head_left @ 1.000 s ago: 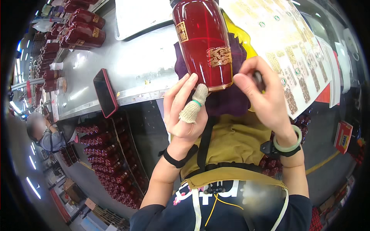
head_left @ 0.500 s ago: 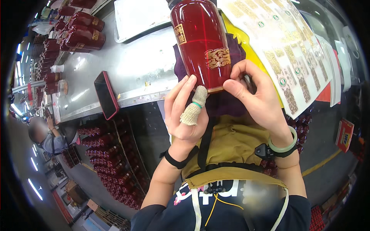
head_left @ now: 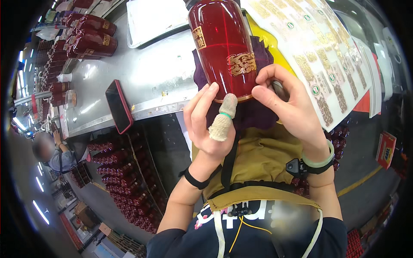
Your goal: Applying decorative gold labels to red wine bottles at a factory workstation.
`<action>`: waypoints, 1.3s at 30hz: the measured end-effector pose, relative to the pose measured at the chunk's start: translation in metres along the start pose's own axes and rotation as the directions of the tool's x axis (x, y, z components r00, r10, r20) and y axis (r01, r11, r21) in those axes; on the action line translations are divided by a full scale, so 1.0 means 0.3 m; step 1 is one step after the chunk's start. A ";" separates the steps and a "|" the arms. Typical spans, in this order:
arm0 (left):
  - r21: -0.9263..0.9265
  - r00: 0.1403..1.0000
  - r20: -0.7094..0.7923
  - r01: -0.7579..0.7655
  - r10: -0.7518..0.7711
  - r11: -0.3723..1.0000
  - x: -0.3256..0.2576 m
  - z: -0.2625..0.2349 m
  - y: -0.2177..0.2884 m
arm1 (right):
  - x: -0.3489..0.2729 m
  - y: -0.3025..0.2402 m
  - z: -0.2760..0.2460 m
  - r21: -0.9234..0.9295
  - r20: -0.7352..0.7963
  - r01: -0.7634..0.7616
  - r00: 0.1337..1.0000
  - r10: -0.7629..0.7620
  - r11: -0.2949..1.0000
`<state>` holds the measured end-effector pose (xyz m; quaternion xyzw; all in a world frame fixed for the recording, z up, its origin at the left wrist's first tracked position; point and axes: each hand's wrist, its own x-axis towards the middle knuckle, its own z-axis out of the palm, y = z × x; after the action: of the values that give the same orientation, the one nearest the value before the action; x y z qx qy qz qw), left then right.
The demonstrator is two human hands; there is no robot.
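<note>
A glossy dark-red bottle [head_left: 221,36] with gold decals lies on its side on a purple cloth [head_left: 263,47], its base towards me. My left hand [head_left: 211,118] is closed on the left of the base: two fingertips press its edge, and the thumb, in a knitted finger cover [head_left: 222,122] with a green band, touches the bottom rim. At the base's right corner, my right hand [head_left: 290,101] has its thumb and forefinger bent against or close to the glass. A small dark rounded thing [head_left: 279,89] sits within the curled right fingers; its kind is unclear.
Sheets of gold decals [head_left: 320,56] lie to the right over a yellow sheet [head_left: 269,38]. A white tray [head_left: 150,19] and a red-edged phone [head_left: 119,106] are on the metal table [head_left: 159,64]. More red bottles [head_left: 92,43] stand at left; a person [head_left: 64,155] is beyond.
The bottle has shifted very slightly left. My left thumb has moved a little along the base rim, and the dark thing in my right hand shows more.
</note>
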<state>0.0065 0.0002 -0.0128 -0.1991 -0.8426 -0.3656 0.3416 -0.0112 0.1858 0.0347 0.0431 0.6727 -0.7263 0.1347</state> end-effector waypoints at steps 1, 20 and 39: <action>0.002 1.000 0.001 0.000 0.000 1.000 -0.005 0.002 0.001 | -0.002 0.002 -0.001 0.001 0.001 0.000 1.000 0.000 1.000; 0.069 0.996 0.085 0.020 -0.026 0.997 0.047 -0.049 0.024 | -0.068 0.026 0.073 -0.055 -0.240 0.323 0.914 -0.327 0.945; -0.082 0.972 0.154 0.192 -0.178 0.978 0.043 -0.016 -0.027 | -0.049 0.079 0.091 -0.127 -0.334 0.348 0.867 -0.371 0.929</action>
<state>-0.0049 -0.0074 -0.0050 -0.1617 -0.8617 -0.4204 0.2337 0.0122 0.1594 0.0180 0.0421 0.7044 -0.6976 -0.1240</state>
